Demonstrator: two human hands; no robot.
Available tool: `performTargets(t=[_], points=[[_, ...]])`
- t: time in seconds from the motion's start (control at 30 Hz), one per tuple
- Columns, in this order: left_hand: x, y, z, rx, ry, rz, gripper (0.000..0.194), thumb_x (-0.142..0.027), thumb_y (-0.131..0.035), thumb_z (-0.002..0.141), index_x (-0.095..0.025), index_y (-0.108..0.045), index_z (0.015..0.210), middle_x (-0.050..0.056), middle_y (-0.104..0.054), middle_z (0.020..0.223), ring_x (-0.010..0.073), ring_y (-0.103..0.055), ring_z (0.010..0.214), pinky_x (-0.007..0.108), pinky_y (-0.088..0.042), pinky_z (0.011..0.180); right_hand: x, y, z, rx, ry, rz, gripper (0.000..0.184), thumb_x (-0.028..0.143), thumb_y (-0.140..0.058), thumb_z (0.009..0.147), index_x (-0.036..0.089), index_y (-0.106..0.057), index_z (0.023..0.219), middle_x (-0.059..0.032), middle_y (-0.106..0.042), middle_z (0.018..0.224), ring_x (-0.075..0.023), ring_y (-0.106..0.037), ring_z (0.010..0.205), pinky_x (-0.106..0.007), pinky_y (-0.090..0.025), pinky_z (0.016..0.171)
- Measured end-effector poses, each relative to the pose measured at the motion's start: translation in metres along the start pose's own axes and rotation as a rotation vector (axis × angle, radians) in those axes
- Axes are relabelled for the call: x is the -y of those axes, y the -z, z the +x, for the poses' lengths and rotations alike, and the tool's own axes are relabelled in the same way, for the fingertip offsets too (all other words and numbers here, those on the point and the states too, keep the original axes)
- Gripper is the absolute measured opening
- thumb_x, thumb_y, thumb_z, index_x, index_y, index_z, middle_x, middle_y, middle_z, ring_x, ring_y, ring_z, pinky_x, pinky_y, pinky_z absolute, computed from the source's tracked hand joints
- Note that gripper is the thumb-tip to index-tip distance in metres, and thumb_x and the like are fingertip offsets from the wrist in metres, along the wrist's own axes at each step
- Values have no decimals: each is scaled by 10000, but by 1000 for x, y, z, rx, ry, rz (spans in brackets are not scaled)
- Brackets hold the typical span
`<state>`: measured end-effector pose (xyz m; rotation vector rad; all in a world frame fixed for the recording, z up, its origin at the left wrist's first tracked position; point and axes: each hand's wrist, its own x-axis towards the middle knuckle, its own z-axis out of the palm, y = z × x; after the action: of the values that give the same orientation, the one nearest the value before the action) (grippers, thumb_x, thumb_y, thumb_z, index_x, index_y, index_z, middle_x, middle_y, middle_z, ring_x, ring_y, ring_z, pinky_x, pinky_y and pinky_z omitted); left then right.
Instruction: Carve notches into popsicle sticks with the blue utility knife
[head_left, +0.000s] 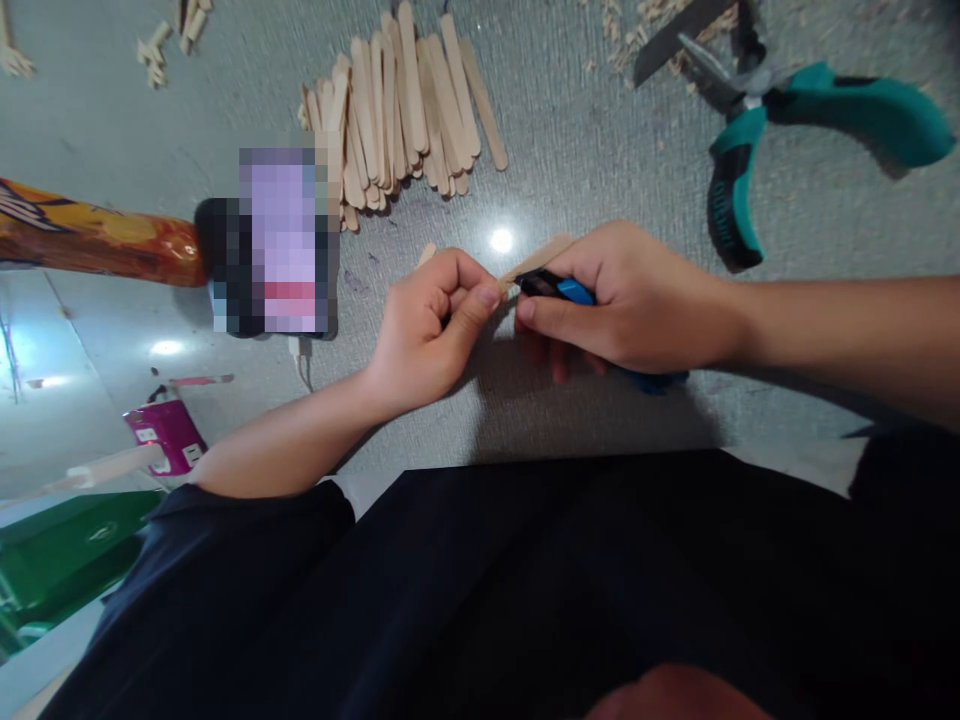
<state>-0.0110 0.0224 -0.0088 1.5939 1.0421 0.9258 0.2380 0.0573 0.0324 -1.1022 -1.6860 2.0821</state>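
Between thumb and forefinger, my left hand (442,315) pinches a thin wooden craft stick (546,252) that slants up to the right behind my other hand's fingers. My right hand (630,300) is closed around a blue-and-black utility knife (574,290). Its dark front end meets the stick close to my left fingertips; the blade itself is too small to make out. A pale wooden tip (426,256) shows behind my left knuckles, and I cannot tell whether it belongs to another stick. Above the hands lies a loose pile of craft sticks (390,110).
Teal-handled pliers (750,110) lie at upper right on a dark flat blade (675,40), near wood shavings (616,25). A blurred-out phone (289,240) with a cable, an orange wrapped packet (105,232) and a purple adapter (171,437) are on the left. Small cut pieces (155,52) sit upper left.
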Motion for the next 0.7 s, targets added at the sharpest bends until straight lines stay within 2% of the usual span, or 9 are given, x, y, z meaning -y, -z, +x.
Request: performTargets(t=[0.1, 0.23, 0.33, 0.43, 0.5, 0.6, 0.7], points=[[-1, -1, 2, 11, -33, -23, 433, -590, -740, 1199, -240, -688, 948, -43, -577, 698, 86, -431, 545, 321, -341, 530, -1, 3, 0, 55, 17, 69, 409, 346, -870, 1118, 208, -718, 764, -1, -731, 614, -119, -631, 425, -228, -424, 372], [-3, -3, 3, 14, -90, -25, 375, -525, -715, 1225, -244, -667, 980, -47, -567, 707, 88, -448, 562, 320, -325, 531, -4, 5, 1, 114, 46, 125, 447, 412, -863, 1137, 197, -739, 766, 10, -701, 586, -105, -584, 392, -230, -390, 358], [-5, -3, 2, 25, -122, -12, 333, -508, -702, 1231, -258, -674, 1013, -22, -631, 769, 120, -537, 628, 348, -398, 568, -4, 7, 2, 140, 67, 156, 457, 443, -882, 1126, 195, -742, 768, 0, -732, 627, -111, -624, 414, -224, -388, 347], [-5, -3, -1, 0, -125, 10, 317, -546, -705, 1218, -280, -716, 1046, 15, -700, 853, 169, -626, 716, 405, -500, 650, -3, 8, 2, 146, 55, 185, 411, 440, -908, 1101, 200, -751, 807, -16, -796, 711, -133, -703, 460, -219, -453, 359], [-3, -5, -5, -48, -84, 29, 320, -580, -707, 1209, -293, -738, 1072, 9, -676, 816, 177, -609, 687, 419, -504, 655, -2, 7, 2, 129, 49, 205, 379, 409, -901, 1097, 212, -744, 814, -9, -801, 705, -138, -701, 449, -223, -465, 350], [2, -10, -9, -148, -8, 40, 346, -636, -706, 1200, -303, -726, 1108, -42, -572, 687, 146, -491, 546, 384, -413, 559, 1, 4, 0, 87, 46, 227, 335, 352, -883, 1089, 223, -745, 812, -9, -803, 691, -147, -697, 443, -231, -468, 345], [7, -15, -11, -220, -28, -4, 345, -632, -724, 1197, -297, -694, 1123, -66, -600, 670, 117, -506, 499, 337, -384, 511, 5, -2, -2, -42, 25, 274, 315, 336, -918, 1060, 221, -768, 808, -7, -784, 668, -143, -673, 437, -239, -486, 366]])
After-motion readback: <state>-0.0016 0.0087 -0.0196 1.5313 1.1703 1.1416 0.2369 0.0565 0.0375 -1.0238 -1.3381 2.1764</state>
